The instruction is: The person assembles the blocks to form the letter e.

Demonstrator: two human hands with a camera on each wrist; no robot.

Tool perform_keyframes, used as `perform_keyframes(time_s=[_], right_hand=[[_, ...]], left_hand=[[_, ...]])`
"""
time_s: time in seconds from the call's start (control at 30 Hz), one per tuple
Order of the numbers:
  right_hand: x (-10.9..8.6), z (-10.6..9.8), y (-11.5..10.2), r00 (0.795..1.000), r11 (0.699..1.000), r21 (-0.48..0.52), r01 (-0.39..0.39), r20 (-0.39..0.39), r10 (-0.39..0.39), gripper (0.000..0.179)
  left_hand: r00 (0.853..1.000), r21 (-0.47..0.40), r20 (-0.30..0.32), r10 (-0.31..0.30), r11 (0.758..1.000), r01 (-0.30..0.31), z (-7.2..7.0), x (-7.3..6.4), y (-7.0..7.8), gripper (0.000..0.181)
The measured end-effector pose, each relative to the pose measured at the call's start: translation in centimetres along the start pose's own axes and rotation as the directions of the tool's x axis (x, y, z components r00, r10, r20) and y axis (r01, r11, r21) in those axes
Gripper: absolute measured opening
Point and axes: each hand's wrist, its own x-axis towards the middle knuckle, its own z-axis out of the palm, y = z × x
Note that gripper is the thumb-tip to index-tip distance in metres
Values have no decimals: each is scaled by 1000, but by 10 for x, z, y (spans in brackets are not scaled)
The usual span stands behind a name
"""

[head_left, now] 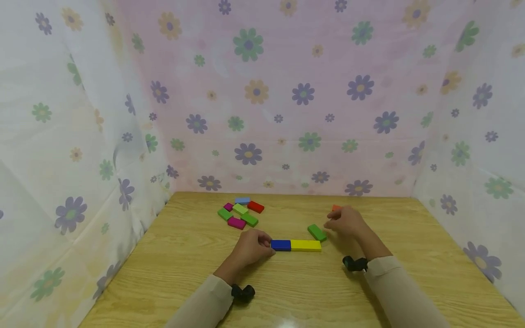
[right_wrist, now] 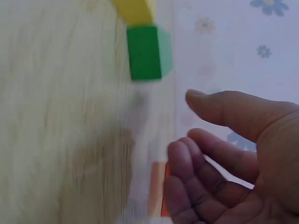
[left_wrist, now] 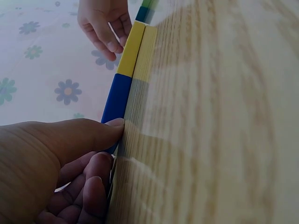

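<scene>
A blue block (head_left: 280, 245) lies end to end with a longer yellow block (head_left: 305, 246), making one straight row. My left hand (head_left: 249, 248) pinches the left end of the blue one, with the thumb (left_wrist: 110, 130) on its near side. To the right, my right hand (head_left: 348, 224) is over the table with thumb and fingers apart and nothing between them. A green block (head_left: 316, 232) lies slanted just left of that hand, near the yellow block's right end. Behind the right fingers an orange-red block (head_left: 336, 207) is partly hidden.
Left of centre at the back is a loose group of blocks: light blue (head_left: 242, 200), red (head_left: 256, 207), lime (head_left: 240, 209), magenta (head_left: 236, 222) and several others. A flowered cloth (head_left: 287, 136) rises behind the wooden table (head_left: 184, 282) and along both sides.
</scene>
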Motion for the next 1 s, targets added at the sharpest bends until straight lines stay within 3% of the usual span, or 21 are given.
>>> perform_keyframes(time_s=[0.47, 0.73, 1.0], right_hand=[[32, -25, 25, 989, 995, -78, 55, -129, -65, 53], [37, -32, 31, 993, 992, -126, -3, -119, -12, 64], [40, -34, 42, 996, 986, -151, -73, -64, 64, 60]], left_hand=[[1000, -15, -4, 5, 1000, -5, 0, -1, 1, 29], [1000, -18, 0, 10, 1000, -10, 1, -2, 0, 28], [1000, -17, -3, 14, 1000, -14, -1, -3, 2, 28]])
